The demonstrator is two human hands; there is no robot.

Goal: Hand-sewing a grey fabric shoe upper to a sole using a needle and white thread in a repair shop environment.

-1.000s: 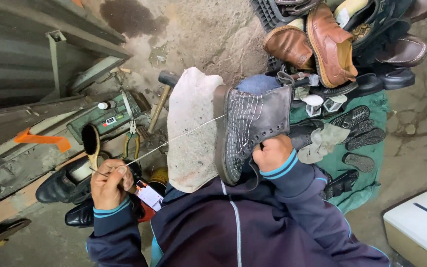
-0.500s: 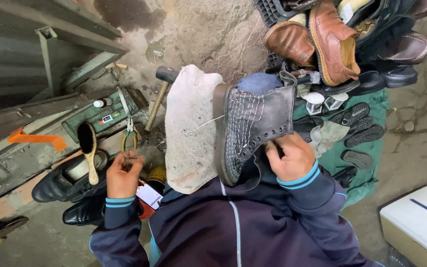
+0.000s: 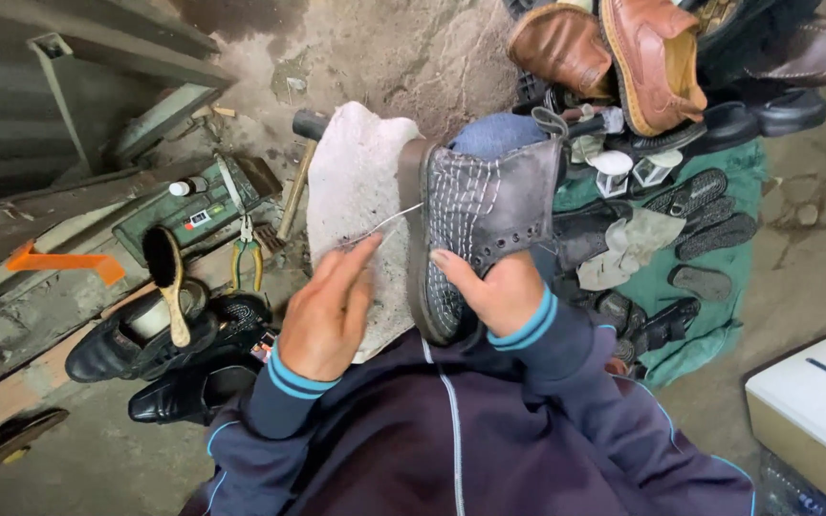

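- Grey leather: the boot point(image 3: 489, 220) lies sole-out across the lap on a pale cloth point(image 3: 356, 191), the right hand point(image 3: 499, 291) clamped on its toe end, fingers point(image 3: 451, 268) pressed to the welt.
- A second ago the left hand point(image 3: 327, 315) was stretched far out, pulling the thread point(image 3: 389, 225) taut; now it is back beside the sole, fingertips pinching the slack thread close to the stitch line. Judged from that, one stitch is drawn through and another begins.
- Left of the left fingers, a green tool tray point(image 3: 193, 215) holds small bottles and bits; pliers point(image 3: 246, 263) lie at its edge.
- Below them, a black shoe point(image 3: 136, 339) holds a brush point(image 3: 166, 282).
- Right of the right fingers, a white box point(image 3: 819, 401) sits shut.
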